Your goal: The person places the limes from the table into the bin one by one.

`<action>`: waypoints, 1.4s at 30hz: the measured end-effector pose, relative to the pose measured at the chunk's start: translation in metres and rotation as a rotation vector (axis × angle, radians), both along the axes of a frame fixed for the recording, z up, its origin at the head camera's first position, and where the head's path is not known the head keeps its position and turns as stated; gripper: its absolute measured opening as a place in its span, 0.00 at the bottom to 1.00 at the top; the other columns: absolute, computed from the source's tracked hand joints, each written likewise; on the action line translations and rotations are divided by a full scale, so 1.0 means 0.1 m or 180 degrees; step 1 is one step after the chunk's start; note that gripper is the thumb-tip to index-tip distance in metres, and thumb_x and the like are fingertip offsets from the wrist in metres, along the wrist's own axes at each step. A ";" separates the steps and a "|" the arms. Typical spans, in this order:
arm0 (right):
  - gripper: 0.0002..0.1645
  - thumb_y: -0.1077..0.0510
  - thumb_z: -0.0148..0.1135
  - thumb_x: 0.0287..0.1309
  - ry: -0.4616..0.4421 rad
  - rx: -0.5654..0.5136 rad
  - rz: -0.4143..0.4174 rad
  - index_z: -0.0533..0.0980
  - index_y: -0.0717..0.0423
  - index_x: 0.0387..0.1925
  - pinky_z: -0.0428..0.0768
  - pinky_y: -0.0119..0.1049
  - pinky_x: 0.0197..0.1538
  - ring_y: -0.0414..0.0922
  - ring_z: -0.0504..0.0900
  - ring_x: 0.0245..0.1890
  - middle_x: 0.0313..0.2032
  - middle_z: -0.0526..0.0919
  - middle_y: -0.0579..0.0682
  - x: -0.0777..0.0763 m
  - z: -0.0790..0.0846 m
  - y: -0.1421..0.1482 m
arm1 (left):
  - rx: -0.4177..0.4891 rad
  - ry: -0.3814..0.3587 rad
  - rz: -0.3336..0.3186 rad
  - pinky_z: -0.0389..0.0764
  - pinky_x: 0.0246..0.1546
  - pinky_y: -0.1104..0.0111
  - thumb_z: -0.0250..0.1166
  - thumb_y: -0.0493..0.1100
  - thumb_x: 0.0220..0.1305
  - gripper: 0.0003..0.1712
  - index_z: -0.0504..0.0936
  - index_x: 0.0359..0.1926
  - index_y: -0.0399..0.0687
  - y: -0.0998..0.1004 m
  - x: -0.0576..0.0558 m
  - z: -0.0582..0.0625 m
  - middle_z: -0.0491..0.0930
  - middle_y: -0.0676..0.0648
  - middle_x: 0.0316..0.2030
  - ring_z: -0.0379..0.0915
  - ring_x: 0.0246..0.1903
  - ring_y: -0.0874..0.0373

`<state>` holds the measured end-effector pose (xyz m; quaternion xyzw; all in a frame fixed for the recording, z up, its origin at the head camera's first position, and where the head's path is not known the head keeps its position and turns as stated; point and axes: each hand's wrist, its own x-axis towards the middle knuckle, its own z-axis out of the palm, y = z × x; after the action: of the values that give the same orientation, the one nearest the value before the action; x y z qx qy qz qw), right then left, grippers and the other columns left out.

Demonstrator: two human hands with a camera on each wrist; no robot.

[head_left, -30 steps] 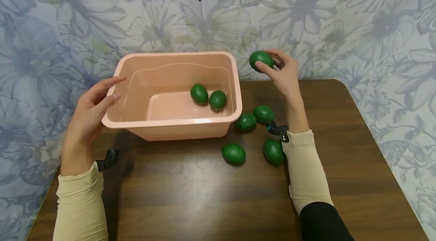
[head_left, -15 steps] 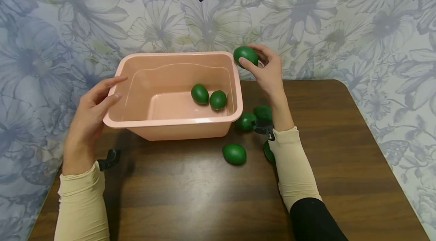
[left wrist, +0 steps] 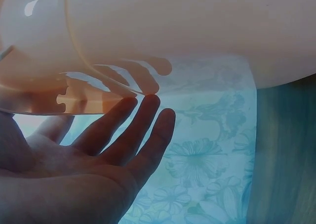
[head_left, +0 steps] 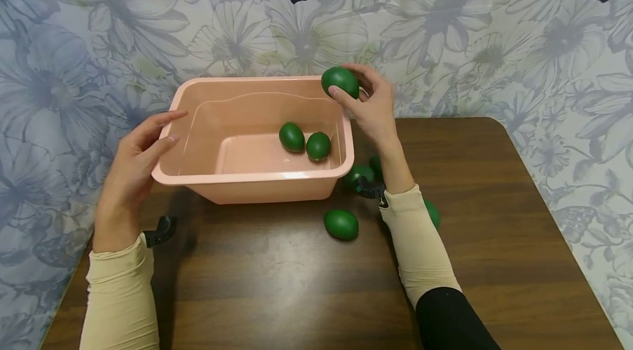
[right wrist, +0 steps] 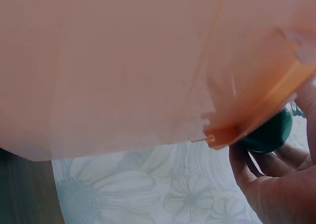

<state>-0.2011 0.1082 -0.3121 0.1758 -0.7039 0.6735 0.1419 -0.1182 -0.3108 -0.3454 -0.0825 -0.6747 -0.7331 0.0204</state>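
A pink plastic basin stands on the table with two dark green limes inside, toward its right end. My left hand holds the basin's left rim, thumb and index finger over the edge; in the left wrist view the other fingers lie along the outside wall. Above the basin's back right corner, my right hand grips another lime between thumb and fingers. The right wrist view shows that lime partly hidden behind the basin's rim.
One lime lies in front of the basin on the brown wooden table. Beside its right end, two limes sit partly hidden by my right wrist. Another lime shows behind the right sleeve. A flower-patterned wall covering rises behind.
My right hand has moved left with the gripped lime, from beside the basin to over its back right corner. My left hand keeps its place on the rim.
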 end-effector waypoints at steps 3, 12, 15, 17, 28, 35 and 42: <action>0.28 0.66 0.75 0.59 0.0016 0.0080 -0.0009 0.79 0.69 0.61 0.86 0.37 0.56 0.48 0.86 0.52 0.56 0.84 0.62 0.02 0.00 -0.04 | -0.0011 -0.0011 0.0007 0.91 0.34 0.67 0.61 0.32 0.76 0.26 0.74 0.73 0.37 0.00 0.01 0.00 0.78 0.41 0.62 0.86 0.47 0.57; 0.28 0.68 0.73 0.61 0.0120 0.0275 0.0036 0.77 0.73 0.61 0.83 0.43 0.64 0.57 0.83 0.59 0.58 0.82 0.68 0.08 0.03 -0.09 | 0.0021 -0.0073 -0.0019 0.91 0.34 0.66 0.60 0.32 0.77 0.27 0.73 0.74 0.38 0.01 0.02 0.02 0.75 0.41 0.66 0.86 0.48 0.55; 0.26 0.69 0.71 0.63 0.0145 0.0187 0.0116 0.76 0.76 0.60 0.80 0.50 0.69 0.63 0.82 0.61 0.58 0.81 0.72 0.04 -0.01 -0.07 | 0.0021 -0.0078 -0.0021 0.91 0.34 0.67 0.59 0.32 0.78 0.26 0.73 0.74 0.37 0.01 0.02 0.02 0.76 0.41 0.65 0.86 0.47 0.56; 0.26 0.70 0.71 0.63 0.0138 0.0120 0.0140 0.76 0.76 0.60 0.79 0.51 0.69 0.65 0.81 0.61 0.58 0.81 0.72 0.00 -0.07 -0.05 | 0.0009 -0.0069 -0.0016 0.91 0.34 0.67 0.59 0.32 0.78 0.26 0.73 0.74 0.37 0.02 0.02 0.02 0.76 0.41 0.64 0.86 0.47 0.56; 0.22 0.69 0.71 0.64 0.0073 -0.0105 0.0041 0.80 0.71 0.58 0.84 0.43 0.64 0.58 0.85 0.58 0.55 0.85 0.68 -0.09 -0.18 0.07 | 0.0011 -0.0093 -0.0004 0.91 0.35 0.66 0.60 0.33 0.78 0.27 0.72 0.74 0.39 0.02 0.04 0.02 0.73 0.40 0.68 0.87 0.48 0.56; 0.21 0.69 0.68 0.66 -0.0054 -0.0064 -0.0019 0.78 0.77 0.58 0.84 0.44 0.64 0.62 0.83 0.59 0.56 0.82 0.72 0.08 -0.04 0.11 | 0.0054 -0.0111 -0.0063 0.91 0.32 0.64 0.59 0.34 0.78 0.27 0.71 0.75 0.39 0.00 0.04 0.01 0.77 0.42 0.65 0.89 0.43 0.55; 0.21 0.68 0.68 0.67 -0.0154 -0.0062 -0.0083 0.79 0.74 0.59 0.84 0.40 0.63 0.58 0.83 0.60 0.57 0.83 0.70 0.08 -0.15 0.31 | 0.0039 -0.0136 -0.0045 0.91 0.31 0.64 0.59 0.34 0.78 0.27 0.72 0.75 0.39 -0.01 0.04 0.00 0.77 0.43 0.64 0.89 0.43 0.54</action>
<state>-0.1931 0.1390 -0.3275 0.1489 -0.7028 0.6824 0.1352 -0.1141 -0.3118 -0.3452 -0.0715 -0.6699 -0.7390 0.0013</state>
